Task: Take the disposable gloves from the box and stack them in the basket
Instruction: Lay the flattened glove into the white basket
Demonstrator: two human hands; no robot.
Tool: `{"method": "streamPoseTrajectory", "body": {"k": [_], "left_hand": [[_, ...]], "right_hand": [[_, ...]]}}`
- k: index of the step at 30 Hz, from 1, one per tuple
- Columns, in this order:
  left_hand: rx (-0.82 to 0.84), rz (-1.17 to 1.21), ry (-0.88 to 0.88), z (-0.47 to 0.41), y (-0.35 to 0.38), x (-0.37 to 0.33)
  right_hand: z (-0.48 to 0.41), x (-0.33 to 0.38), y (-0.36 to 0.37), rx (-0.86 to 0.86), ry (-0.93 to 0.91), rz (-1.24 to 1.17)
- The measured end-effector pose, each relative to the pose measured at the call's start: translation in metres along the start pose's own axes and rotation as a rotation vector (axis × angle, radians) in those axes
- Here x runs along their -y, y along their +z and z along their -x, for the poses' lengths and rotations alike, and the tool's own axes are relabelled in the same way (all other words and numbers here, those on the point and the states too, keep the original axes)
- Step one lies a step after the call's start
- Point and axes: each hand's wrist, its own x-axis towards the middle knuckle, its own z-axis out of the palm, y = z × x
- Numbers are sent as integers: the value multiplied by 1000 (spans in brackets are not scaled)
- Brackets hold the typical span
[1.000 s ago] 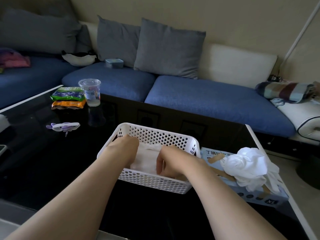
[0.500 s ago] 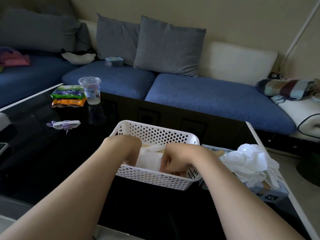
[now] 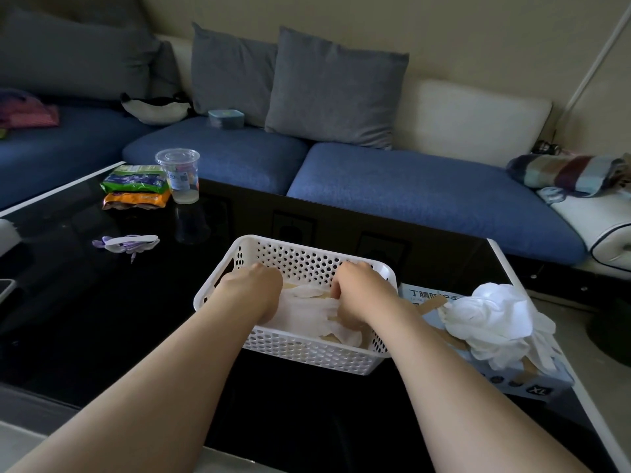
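I see a black tabletop (image 3: 85, 319) from above, with both bare forearms reaching forward into a white perforated basket (image 3: 309, 356). The basket stands near the tabletop's far edge, toward the right corner.

White gloves (image 3: 309, 307) lie flat on the basket floor, between the hands. My left hand (image 3: 251, 288) rests on their left end with its fingers bent down and hidden, so I cannot tell whether it grips. My right hand (image 3: 358, 291) pinches their right end, where the material puckers toward the thumb and curled fingers.

Half a second ago the right hand lay closer to the basket's near wall. Now its knuckles reach up to the far rim, the hands sit a little wider apart, and more glove shows, stretched smoother.

Just beside the basket's right wall, along the tabletop's right edge, lies the blue box (image 3: 532, 384). A crumpled white bunch (image 3: 491, 319) of gloves spills out of its top, much as before.

Near the far left corner stand a clear cup (image 3: 178, 174) and, touching it, two stacked snack packets (image 3: 136, 186). A small purple and white item (image 3: 126, 243) lies nearer, well apart from the basket. A blue sofa (image 3: 409, 199) runs behind the tabletop.
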Motion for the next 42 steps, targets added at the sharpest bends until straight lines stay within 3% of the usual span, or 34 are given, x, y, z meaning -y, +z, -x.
{"method": "streamPoseTrajectory", "body": {"k": [10,19,24,29,35,42], "left_hand": [[57,52,16,-2,4,1],[39,92,37,1,4,6],[-27,141,133,-6,4,5],[94,184,132,-13,10,-2],[117,101,111,-11,11,-5],[153,63,95,-12,9,-3]], "right_hand": [[3,-1,-5,72,-39,17],[4,7,0,-75,-95,217],[3,8,-1,-100,-99,144],[1,4,4,-55,-99,170],[3,6,2,-48,-69,185],[9,10,-2,-190,-32,164]]}}
